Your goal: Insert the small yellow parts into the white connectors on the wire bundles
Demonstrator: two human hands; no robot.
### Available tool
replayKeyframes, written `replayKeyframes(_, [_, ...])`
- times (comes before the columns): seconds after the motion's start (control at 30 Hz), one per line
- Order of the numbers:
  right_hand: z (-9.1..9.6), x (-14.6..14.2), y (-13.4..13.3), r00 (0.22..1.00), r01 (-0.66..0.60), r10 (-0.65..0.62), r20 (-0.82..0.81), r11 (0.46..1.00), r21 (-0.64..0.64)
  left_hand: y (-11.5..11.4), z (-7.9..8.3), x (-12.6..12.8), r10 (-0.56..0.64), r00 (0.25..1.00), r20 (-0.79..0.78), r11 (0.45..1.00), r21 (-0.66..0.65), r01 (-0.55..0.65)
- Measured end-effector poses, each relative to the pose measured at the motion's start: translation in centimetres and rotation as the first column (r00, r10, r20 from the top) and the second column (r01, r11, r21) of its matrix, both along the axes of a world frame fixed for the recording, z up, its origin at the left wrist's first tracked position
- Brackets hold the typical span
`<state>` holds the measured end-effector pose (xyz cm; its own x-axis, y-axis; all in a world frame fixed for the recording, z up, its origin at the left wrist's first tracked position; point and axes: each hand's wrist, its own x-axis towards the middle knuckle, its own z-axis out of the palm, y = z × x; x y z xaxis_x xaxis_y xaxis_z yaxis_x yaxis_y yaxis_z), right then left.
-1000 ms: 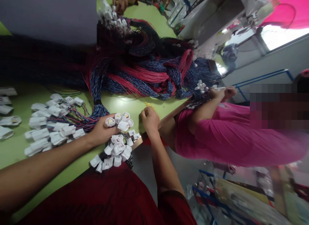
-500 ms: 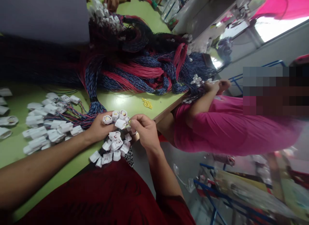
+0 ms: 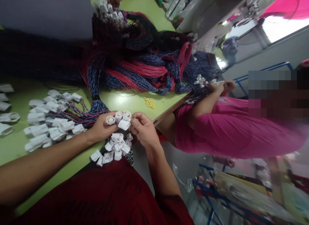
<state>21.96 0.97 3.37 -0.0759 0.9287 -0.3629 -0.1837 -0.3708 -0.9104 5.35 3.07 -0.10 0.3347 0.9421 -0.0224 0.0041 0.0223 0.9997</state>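
Observation:
My left hand [image 3: 102, 127] is closed around several wired white plastic connectors [image 3: 124, 124], some with yellow pieces inside their openings. At their right side, the thumb and fingers of my right hand [image 3: 143, 126] pinch together against one connector; whatever sits between the fingertips is hidden. More white connectors [image 3: 117, 146] hang below my left hand at the table edge. Beyond my hands, a small pile of yellow pieces [image 3: 149, 103] lies on the green table [image 3: 125, 102]. Another cluster of white connectors [image 3: 56, 122] rests left of my left hand, joined to a blue-black wire bundle [image 3: 94, 86].
Thick bundles of blue-black and red wires [image 3: 142, 68] stretch across the table. A grey panel [image 3: 45, 15] stands at the upper left. To the right, a co-worker in a pink shirt [image 3: 231, 128] handles white connectors. Blue metal racks [image 3: 212, 199] stand at lower right.
My right hand has moved slightly in against the connectors, and the yellow bit seen at its fingertips is now hidden. The whole view has shifted a little.

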Motion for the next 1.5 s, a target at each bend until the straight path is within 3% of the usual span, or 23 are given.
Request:
replayKeyframes(0.27, [0.2,-0.1,-0.1,0.997,-0.050,0.043,-0.063,0.992,-0.112,0.0,-0.6,-0.1,-0.016,1.000,0.019,1.000,-0.012,0.016])
replayKeyframes(0.4, [0.4,-0.4,-0.5,0.999,-0.011,0.014,0.038,0.996,-0.084,-0.1,-0.7,-0.2,-0.039,0.999,0.018,0.999,0.003,0.039])
replayKeyframes(0.57, [0.5,-0.3,-0.7,0.998,-0.022,0.015,-0.060,0.993,-0.113,0.0,-0.4,-0.1,-0.032,0.999,0.028,0.999,0.018,0.032])
replayKeyframes(0.7, [0.5,-0.4,-0.6,0.999,-0.010,0.006,-0.036,0.993,-0.113,0.1,-0.2,0.0,-0.027,1.000,0.010,1.000,0.000,0.027])
replayKeyframes(1.03, [-0.1,-1.2,0.0,0.997,0.051,-0.046,0.056,0.994,-0.098,0.2,0.4,0.5,0.056,0.993,0.105,0.991,-0.124,-0.043])
replayKeyframes(1.2, [0.4,-1.6,-1.9,0.959,0.159,-0.169,0.226,0.985,0.060,0.3,0.1,0.9,0.132,0.976,0.174,0.980,-0.168,-0.102])
replayKeyframes(1.27, [0.9,-1.6,-2.9,0.927,0.064,-0.114,0.358,0.987,0.151,0.4,0.1,1.0,0.153,0.971,0.182,0.970,-0.213,-0.113])
replayKeyframes(1.33, [1.4,-1.5,-3.9,0.873,-0.113,-0.011,0.488,0.968,0.224,0.5,0.2,1.0,0.176,0.964,0.201,0.960,-0.253,-0.123])
replayKeyframes(1.43, [1.7,-1.5,-4.7,0.768,-0.343,0.077,0.636,0.888,0.306,0.7,0.3,0.9,0.208,0.948,0.242,0.949,-0.284,-0.136])
replayKeyframes(1.5, [1.7,-1.7,-4.9,0.710,-0.414,0.069,0.701,0.846,0.335,0.7,0.2,0.8,0.199,0.944,0.263,0.949,-0.293,-0.119])
